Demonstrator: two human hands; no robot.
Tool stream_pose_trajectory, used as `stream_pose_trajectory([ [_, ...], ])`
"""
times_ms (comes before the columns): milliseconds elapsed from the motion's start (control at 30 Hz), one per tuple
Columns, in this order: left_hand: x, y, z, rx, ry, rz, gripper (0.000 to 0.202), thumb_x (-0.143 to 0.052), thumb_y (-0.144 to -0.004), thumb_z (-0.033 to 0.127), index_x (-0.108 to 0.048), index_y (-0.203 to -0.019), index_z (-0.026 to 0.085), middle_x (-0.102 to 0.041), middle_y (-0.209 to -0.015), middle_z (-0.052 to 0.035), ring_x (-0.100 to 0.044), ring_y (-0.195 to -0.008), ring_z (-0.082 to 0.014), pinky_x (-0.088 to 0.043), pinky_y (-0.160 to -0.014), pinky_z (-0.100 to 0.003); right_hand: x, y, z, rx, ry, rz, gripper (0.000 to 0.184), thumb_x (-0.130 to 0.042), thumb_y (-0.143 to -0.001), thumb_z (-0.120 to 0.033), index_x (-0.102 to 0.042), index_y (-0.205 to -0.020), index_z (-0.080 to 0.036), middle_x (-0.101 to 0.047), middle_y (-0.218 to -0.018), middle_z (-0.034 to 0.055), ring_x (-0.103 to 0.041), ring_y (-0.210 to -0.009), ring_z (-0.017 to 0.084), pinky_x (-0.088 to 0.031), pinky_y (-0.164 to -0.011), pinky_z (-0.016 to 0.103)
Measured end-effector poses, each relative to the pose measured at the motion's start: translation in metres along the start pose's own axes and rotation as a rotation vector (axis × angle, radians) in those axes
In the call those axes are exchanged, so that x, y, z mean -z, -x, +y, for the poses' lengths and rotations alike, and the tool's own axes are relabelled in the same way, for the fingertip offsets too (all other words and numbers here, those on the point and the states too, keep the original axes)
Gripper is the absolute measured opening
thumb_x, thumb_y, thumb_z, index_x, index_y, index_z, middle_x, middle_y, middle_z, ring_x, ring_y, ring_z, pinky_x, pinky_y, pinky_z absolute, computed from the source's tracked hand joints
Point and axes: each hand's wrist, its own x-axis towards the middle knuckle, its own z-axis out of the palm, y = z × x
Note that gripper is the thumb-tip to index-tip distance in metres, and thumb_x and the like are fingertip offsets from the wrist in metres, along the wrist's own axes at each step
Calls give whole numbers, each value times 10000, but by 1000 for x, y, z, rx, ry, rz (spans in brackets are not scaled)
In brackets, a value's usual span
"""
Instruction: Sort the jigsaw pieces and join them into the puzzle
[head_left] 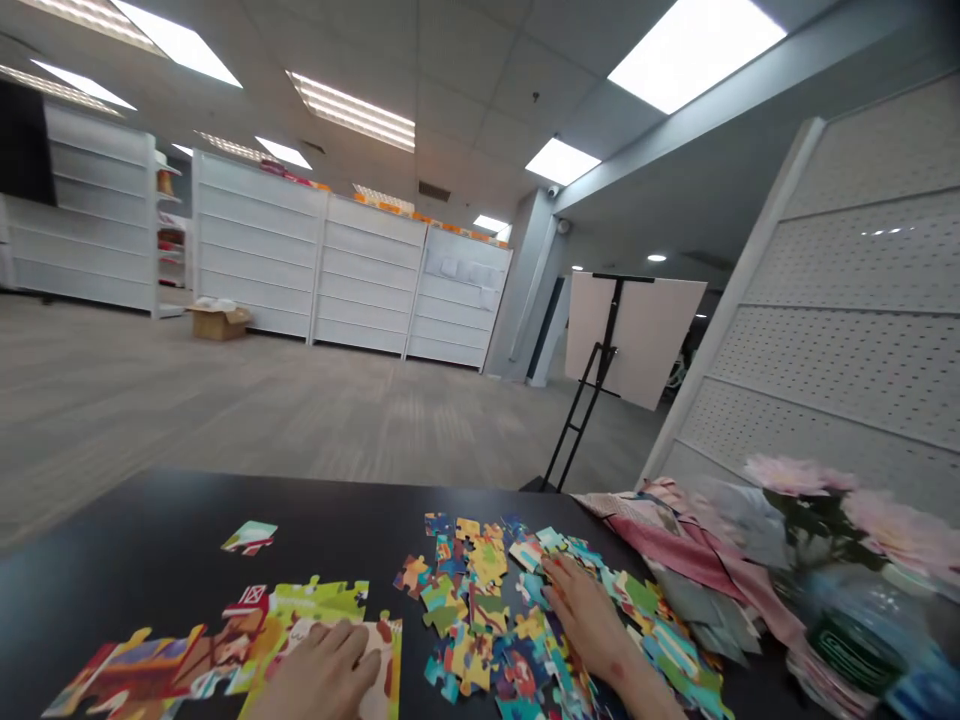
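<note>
Shop floor, largely cleared: rows of white shelving units (259,245) line the far wall beneath a tiled ceiling set with panel lights (694,45). A cardboard box (217,321) sits on grey carpet (300,410); a white pegboard partition (847,340) stands nearby.

At lower right, pink flowers (795,475) above a plastic bottle (855,625), beside pink patterned cloth (675,530). At right, a white pegboard panel (847,330). Mid-frame, a pale board (645,335) on a black easel (592,400). At upper left, white shelving (360,275), with a cardboard box (217,320) on the floor.
</note>
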Motion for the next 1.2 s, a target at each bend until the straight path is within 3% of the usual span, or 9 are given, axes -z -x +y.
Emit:
stream_pose_trajectory([
  [133,29,-31,36,-19,113,-47,459,-494,-812,94,-672,-1202,257,-658,-1280,-86,-596,-1181,-321,-501,-975,-483,-5,7,7,-24,-143,103,574,-277,-1025,-480,-573,-1423,-192,-510,-1520,90,-414,-1442,266,-305,-1211,465],
  [233,29,-57,50,-3,219,-12,542,-502,-887,218,-530,-1428,247,-515,-1492,-109,-460,-1356,-354,-422,-1085,-541,-5,9,2,-9,-205,130,589,-264,-1031,-492,-592,-1403,-175,-538,-1495,92,-439,-1424,260,-300,-1219,458],
  [367,12,-83,45,53,288,57,622,-566,-873,273,-469,-1483,199,-572,-1409,-128,-496,-1295,-337,-425,-1070,-502,-2,10,0,-6,-280,190,556,-292,-1033,-489,-642,-1330,-174,-604,-1425,98,-490,-1376,273,-334,-1199,468],
  [600,-11,-93,19,-32,359,103,306,-466,-979,318,-671,-1204,292,-653,-1195,-63,-583,-1110,-264,-469,-906,-381,16,56,-2,94,-313,595,470,-312,-1033,-424,-742,-999,-240,-742,-1018,129,-662,-1019,308,-515,-948,500],
  [700,-18,-93,8,-32,350,131,306,-429,-991,294,-704,-1125,313,-657,-1184,-54,-597,-1083,-255,-477,-880,-370,6,91,1,127,-190,410,351,-511,-975,-459,-727,-1198,-298,-712,-1245,89,-628,-1188,325,-506,-1014,493],
  [800,-21,-93,0,2,359,166,326,-407,-1002,316,-703,-1137,320,-651,-1227,-55,-599,-1125,-265,-493,-922,-409,-11,117,14,136,-61,215,524,-651,-894,-520,-617,-1383,-335,-583,-1451,65,-545,-1327,362,-507,-1043,503],
  [900,-19,-90,4,-28,344,180,343,-408,-1014,406,-662,-1234,339,-634,-1314,-58,-583,-1213,-288,-503,-979,-465,-22,126,29,22,-24,232,517,-608,-933,-527,-609,-1395,-294,-519,-1502,83,-480,-1389,364,-475,-1088,541],
  [1000,-10,-88,27,-202,295,144,400,-496,-983,484,-590,-1354,370,-559,-1468,-50,-505,-1350,-337,-478,-1062,-525,-27,121,35,-77,-19,279,452,-525,-991,-472,-640,-1365,-245,-526,-1491,99,-471,-1399,342,-459,-1114,540],
  [1200,10,-113,111,-555,275,-159,630,-619,-936,536,-428,-1504,344,-339,-1607,-68,-363,-1456,-384,-389,-1143,-605,-24,107,23,-183,10,180,444,-413,-1034,-429,-568,-1430,-299,-447,-1546,40,-392,-1446,333,-382,-1161,596],
])
